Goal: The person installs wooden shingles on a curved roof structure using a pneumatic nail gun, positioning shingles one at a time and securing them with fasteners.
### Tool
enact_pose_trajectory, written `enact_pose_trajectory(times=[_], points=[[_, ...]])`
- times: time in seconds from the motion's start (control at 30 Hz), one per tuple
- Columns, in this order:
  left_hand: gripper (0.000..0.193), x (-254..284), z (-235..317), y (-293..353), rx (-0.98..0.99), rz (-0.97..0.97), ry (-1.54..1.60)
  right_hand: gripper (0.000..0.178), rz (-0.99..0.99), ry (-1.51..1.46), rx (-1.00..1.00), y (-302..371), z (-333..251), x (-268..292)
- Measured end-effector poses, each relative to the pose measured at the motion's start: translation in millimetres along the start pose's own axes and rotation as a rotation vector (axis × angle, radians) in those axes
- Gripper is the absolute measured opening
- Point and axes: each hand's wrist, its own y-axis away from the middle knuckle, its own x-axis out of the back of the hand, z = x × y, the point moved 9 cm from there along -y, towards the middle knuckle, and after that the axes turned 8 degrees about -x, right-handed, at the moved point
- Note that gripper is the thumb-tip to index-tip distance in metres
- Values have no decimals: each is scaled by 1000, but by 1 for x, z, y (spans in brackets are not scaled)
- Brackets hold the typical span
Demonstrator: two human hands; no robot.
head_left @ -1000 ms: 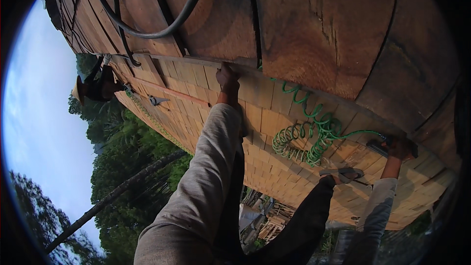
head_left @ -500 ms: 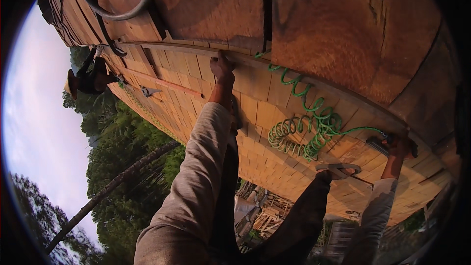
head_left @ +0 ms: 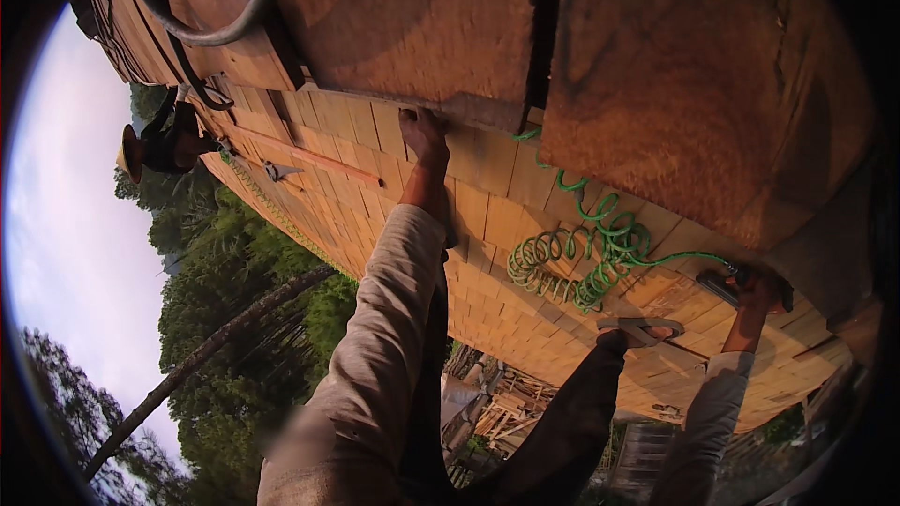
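My left hand (head_left: 424, 134) rests with curled fingers on the pale wooden shingles (head_left: 502, 164), just below the lower edge of a large reddish-brown board (head_left: 422, 28). Whether anything is inside that hand is hidden. At the right, my right hand (head_left: 761, 290) grips a dark nail gun (head_left: 720, 287), held low over the shingles. A green coiled air hose (head_left: 623, 244) runs from the gun, lies in loops on the roof and goes up behind another large board (head_left: 694, 103).
My sandalled foot (head_left: 647, 330) stands on the sloping shingles. A thick dark hose (head_left: 225, 36) hangs at upper left. A long reddish strip (head_left: 309, 155) and a grey tool (head_left: 279, 171) lie on the roof. Beyond, a co-worker in a straw hat (head_left: 129, 155) is by the roof edge.
The long thin strip along the lower edges of the large boards no longer shows. Those boards now sit slightly lower and further right in view. Both hands stay nearly in place.
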Motion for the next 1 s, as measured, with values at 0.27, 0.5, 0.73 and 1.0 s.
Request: enact_pose_trajectory(times=[0.27, 0.5, 0.73, 1.0], points=[[31, -22, 8, 1, -36, -54, 67, 48, 38, -124, 13, 20, -26, -1], [36, 10, 52, 45, -127, -51, -100, 49, 279, -489, -42, 79, -32, -69], [28, -146, 121, 295, -200, -673, -203, 53, 625, -177, -29, 88, -48, -57], [57, -270, 188, 539, -1391, -1235, -611, 57, 657, -181, -41, 94, -38, -68]])
